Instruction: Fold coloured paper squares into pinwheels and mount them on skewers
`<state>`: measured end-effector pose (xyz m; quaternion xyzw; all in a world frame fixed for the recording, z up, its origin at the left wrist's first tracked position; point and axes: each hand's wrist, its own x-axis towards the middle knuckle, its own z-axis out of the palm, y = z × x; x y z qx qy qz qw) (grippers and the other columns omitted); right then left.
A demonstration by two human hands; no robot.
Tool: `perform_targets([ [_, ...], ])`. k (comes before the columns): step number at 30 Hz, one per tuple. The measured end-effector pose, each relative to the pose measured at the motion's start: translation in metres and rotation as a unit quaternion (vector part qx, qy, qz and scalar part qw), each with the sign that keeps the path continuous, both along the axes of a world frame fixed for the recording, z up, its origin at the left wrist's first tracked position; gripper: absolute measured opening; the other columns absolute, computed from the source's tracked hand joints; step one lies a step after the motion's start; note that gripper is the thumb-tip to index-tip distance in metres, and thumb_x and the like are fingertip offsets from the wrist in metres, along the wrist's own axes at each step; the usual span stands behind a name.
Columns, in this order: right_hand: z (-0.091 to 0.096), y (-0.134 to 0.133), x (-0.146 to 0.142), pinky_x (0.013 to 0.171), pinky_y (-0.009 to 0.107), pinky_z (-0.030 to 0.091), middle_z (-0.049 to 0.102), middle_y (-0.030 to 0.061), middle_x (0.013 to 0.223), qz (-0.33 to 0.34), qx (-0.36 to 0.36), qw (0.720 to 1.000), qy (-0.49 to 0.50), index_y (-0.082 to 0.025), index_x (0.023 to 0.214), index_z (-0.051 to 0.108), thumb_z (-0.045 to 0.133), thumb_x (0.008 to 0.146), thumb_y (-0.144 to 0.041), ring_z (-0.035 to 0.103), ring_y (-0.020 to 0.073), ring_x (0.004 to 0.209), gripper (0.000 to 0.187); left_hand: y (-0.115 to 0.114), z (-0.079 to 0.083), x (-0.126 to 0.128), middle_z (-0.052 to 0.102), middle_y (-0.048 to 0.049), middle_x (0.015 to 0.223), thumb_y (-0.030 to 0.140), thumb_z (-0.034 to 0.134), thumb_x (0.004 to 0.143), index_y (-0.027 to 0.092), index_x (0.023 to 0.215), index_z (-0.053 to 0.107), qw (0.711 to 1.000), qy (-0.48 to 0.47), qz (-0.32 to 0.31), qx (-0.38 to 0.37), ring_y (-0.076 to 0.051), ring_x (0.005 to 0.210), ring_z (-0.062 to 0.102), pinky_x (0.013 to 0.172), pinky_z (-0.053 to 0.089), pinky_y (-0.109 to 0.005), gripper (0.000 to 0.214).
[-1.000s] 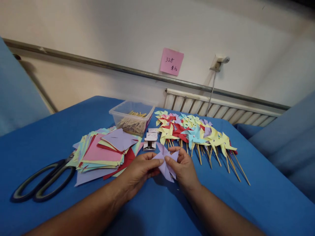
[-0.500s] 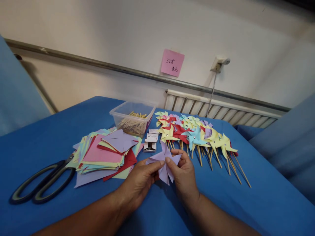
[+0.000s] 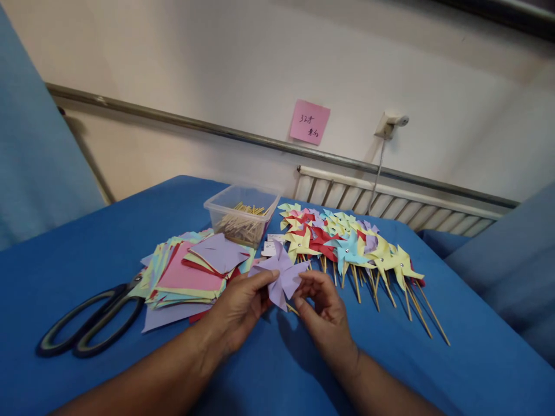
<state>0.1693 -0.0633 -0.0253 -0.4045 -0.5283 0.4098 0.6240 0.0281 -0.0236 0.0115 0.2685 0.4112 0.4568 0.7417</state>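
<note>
A purple paper pinwheel [image 3: 284,277] is held up over the blue tablecloth by my left hand [image 3: 243,303]. The left thumb presses on its centre while the fingers stay behind the paper. Below the blades, a short length of wooden stick [image 3: 293,309] shows; most of it is hidden. My right hand [image 3: 323,303] is at the pinwheel's right side, fingers loosely curled and thumb apart from the index finger. Its index fingertip is at the edge of the right blade. Whether it touches the paper I cannot tell.
Colored paper sheets [image 3: 191,271] lie stacked at left, beside large scissors [image 3: 99,318]. A clear plastic box [image 3: 217,211] of wooden sticks stands behind. Several pinwheels on sticks [image 3: 347,249] lie at right. Small white boxes [image 3: 269,248] are partly hidden behind the purple pinwheel.
My right thumb has come off the pinwheel's centre, and the right hand has moved to its side. The pinwheel has turned and the stick below it now shows. The camera view has shifted slightly.
</note>
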Motion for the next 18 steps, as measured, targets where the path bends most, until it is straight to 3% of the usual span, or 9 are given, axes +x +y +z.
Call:
perform_targets([
  [4,-0.002,-0.002,-0.001,0.068,0.027,0.041,0.059,0.0002,0.075,0.039,-0.032,0.999,-0.019,-0.022,0.085,0.063,0.062,0.081,-0.029,0.052,0.0147,0.071,0.009,-0.002,-0.004,0.001,0.072,-0.0042,0.077,0.019,0.07,0.069,0.015,0.087,0.068,1.0,-0.008,-0.024,0.001,-0.016,0.07,0.065,0.067,0.051,-0.027,0.018],
  [7,-0.003,0.002,0.0,0.064,0.027,0.041,0.059,-0.0005,0.069,0.054,-0.066,0.996,0.016,-0.02,0.077,0.062,0.062,0.081,-0.035,0.051,0.0138,0.065,0.015,-0.004,-0.008,0.002,0.071,-0.005,0.077,0.021,0.071,0.068,0.014,0.085,0.068,0.999,0.0,-0.036,0.008,-0.017,0.071,0.064,0.068,0.05,-0.028,0.019],
  [14,-0.002,0.008,0.009,0.062,0.026,0.04,0.057,-0.0001,0.065,0.04,-0.073,0.995,-0.046,-0.018,0.067,0.064,0.066,0.078,-0.037,0.05,0.0129,0.064,0.021,-0.006,-0.005,0.005,0.07,-0.003,0.069,0.025,0.074,0.061,0.014,0.078,0.068,0.996,0.063,-0.043,0.042,-0.017,0.063,0.062,0.063,0.048,-0.029,0.021],
  [18,-0.004,0.009,0.008,0.054,0.024,0.036,0.055,-0.0019,0.062,0.039,-0.091,0.995,-0.008,-0.018,0.068,0.06,0.069,0.075,-0.037,0.046,0.0102,0.056,0.022,-0.006,-0.005,0.005,0.072,-0.0056,0.077,0.028,0.075,0.062,0.014,0.087,0.069,0.99,0.107,-0.057,0.073,-0.02,0.069,0.065,0.066,0.049,-0.031,0.029],
])
